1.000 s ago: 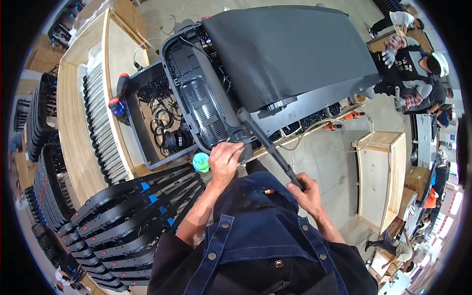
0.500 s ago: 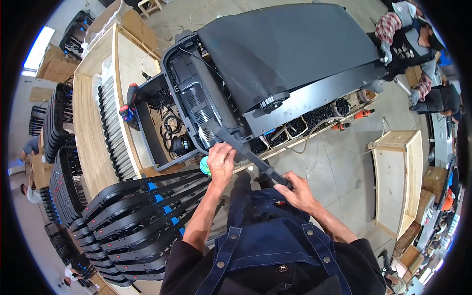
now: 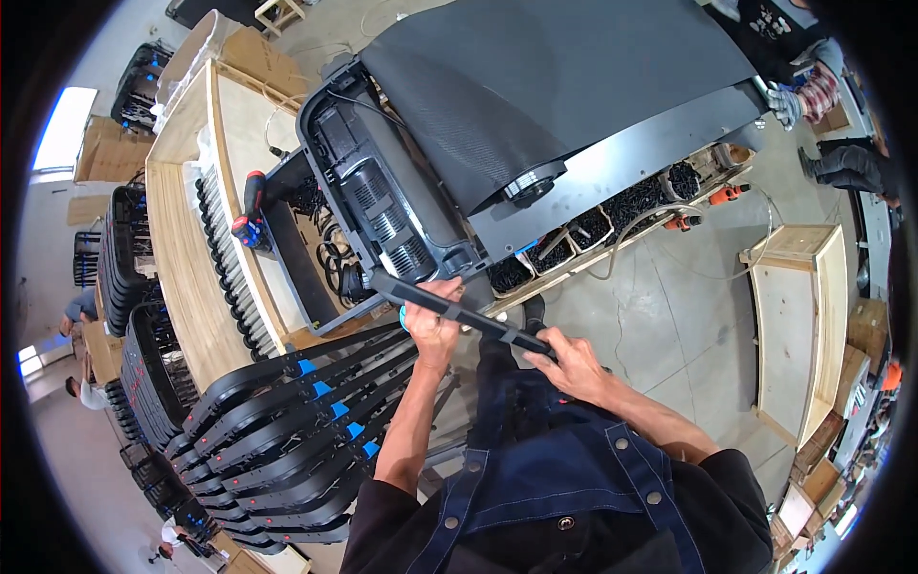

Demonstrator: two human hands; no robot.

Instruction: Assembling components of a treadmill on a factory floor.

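A long black bar (image 3: 470, 319) slants in front of my body, its upper left end close to the near corner of a treadmill base (image 3: 457, 258). My left hand (image 3: 435, 330) grips the bar near its middle, fingers wrapped round it. Closed round its lower right end is my right hand (image 3: 574, 368). The treadmill's front compartment stands uncovered, showing a roller (image 3: 411, 177) and slotted dark parts. Behind it, a loose black running belt (image 3: 574, 77) drapes over the deck, with a small ribbed wheel (image 3: 531, 184) at the belt's near corner.
On my left, a grey tray (image 3: 316, 263) of screws and cables holds a red-and-blue power driver (image 3: 251, 212). Several black frames (image 3: 249, 421) with blue pieces are stacked below. Screw bins (image 3: 593, 228) line the bench edge. A wooden box (image 3: 794, 325) stands right; a gloved co-worker's hand (image 3: 786, 107) touches the deck's far end.
The bar has tilted flatter, its upper end swinging left and down away from the compartment, with both hands still on it. My view has shifted slightly.
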